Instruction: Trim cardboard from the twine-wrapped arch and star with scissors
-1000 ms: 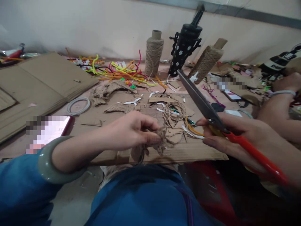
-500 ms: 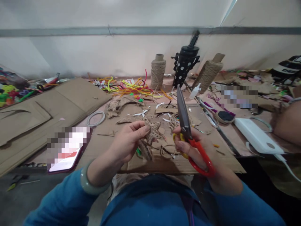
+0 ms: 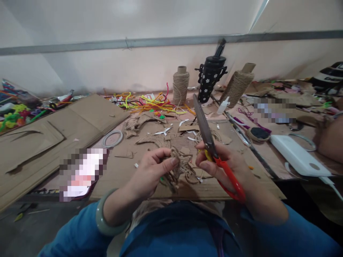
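Note:
My left hand (image 3: 154, 171) pinches a piece of twine-wrapped craft work (image 3: 180, 166) between thumb and fingers, just above the cardboard. Its shape is irregular, with several brown points and loops. In my right hand (image 3: 219, 160) is a pair of scissors (image 3: 205, 125) with an orange-red handle loop, the dark blades closed and pointing up and away. A small yellow thing (image 3: 208, 155) shows between the right fingers; whether it belongs to the scissors I cannot tell. Beyond the hands lie a curved twine-covered piece (image 3: 146, 119) and a coil of twine (image 3: 214, 135).
Two twine spools (image 3: 180, 87) flank a black flowered holder (image 3: 209, 78) at the back. Pipe cleaners (image 3: 150, 103) lie left of them. A phone (image 3: 83, 175) and a tape roll (image 3: 112, 139) sit left; a white power bank (image 3: 300, 155) and another person's arm (image 3: 332, 139) are right.
The view has shifted slightly. My left hand has moved a little right and toward me with the twine piece, and the scissors' blades tilt further left.

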Available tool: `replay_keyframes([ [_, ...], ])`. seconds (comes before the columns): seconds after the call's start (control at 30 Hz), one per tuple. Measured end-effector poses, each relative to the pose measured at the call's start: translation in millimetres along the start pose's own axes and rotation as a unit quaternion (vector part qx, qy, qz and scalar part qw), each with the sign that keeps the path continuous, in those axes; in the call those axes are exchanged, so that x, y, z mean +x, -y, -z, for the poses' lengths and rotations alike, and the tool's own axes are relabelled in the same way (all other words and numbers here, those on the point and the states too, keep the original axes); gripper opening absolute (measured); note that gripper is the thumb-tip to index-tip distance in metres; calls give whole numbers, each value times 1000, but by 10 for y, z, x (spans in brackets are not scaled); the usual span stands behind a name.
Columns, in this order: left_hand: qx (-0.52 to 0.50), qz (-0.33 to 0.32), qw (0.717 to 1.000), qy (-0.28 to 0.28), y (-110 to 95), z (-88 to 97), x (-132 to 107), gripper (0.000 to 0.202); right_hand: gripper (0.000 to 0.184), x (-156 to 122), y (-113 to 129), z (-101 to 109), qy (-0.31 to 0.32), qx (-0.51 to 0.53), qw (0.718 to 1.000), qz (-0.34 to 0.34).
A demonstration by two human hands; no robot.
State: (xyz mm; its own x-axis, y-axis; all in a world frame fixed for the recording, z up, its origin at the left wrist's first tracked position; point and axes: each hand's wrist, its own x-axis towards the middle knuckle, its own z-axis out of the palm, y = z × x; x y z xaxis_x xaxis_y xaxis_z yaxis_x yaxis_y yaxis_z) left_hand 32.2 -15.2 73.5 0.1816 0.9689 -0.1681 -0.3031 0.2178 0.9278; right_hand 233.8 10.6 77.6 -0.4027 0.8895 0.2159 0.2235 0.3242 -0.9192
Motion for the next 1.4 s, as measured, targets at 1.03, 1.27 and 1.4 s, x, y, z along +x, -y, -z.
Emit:
replay_keyframes([
  [1.03, 140, -278, 941, -135, 173, 106, -206, 25, 21, 42, 12, -73, -10, -120, 992, 29],
  [1.27, 1, 49, 979, 200, 571, -277, -411, 24, 21, 108, 31, -147, -60, -136, 985, 92],
  [1.4, -72, -2, 995, 66, 851, -385, -235, 36, 23, 51, 53, -256, -100, -157, 977, 102],
])
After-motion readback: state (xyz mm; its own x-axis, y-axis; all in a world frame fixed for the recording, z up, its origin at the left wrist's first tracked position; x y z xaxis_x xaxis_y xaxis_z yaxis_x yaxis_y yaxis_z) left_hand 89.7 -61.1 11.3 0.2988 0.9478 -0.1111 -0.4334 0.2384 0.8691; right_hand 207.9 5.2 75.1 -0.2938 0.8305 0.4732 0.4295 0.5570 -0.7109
